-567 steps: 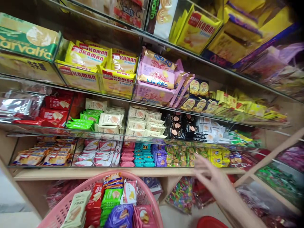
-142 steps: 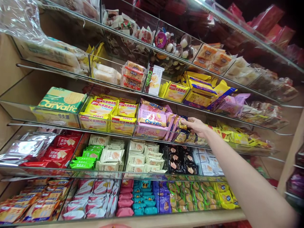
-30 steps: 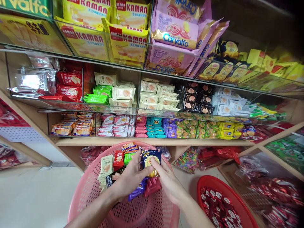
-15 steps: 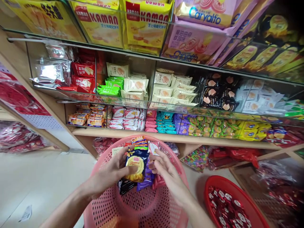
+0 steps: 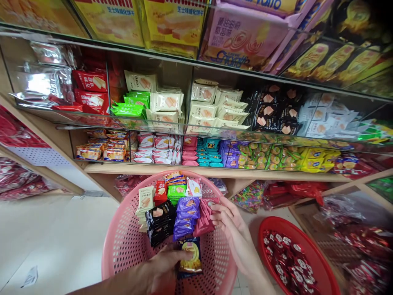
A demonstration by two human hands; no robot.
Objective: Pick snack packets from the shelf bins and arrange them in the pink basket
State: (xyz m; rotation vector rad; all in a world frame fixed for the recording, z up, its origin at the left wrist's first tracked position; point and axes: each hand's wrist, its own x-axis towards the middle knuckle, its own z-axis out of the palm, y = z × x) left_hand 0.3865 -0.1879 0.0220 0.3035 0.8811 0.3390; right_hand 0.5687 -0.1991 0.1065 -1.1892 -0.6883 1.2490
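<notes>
Head view, looking down into a pink basket point(image 5: 123, 246) of snack packets. Left hand point(image 5: 162, 268) low in the near part of the basket, fingers pinching a dark blue packet with a yellow round print point(image 5: 189, 257), held just near of the other rows. Right hand point(image 5: 229, 219) at the basket's right side, fingers loosely curled against a stack of pink packets point(image 5: 205, 215) (beside purple packets point(image 5: 186, 215) and black packets point(image 5: 160, 221)). Farther off, glass-fronted shelves point(image 5: 196, 127) of wrapped snacks; to the right, a red basket point(image 5: 307, 250) of sweets.

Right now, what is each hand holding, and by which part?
Left hand grips the dark blue packet by its left edge. Right hand holds nothing; its fingertips touch the pink packets.
</notes>
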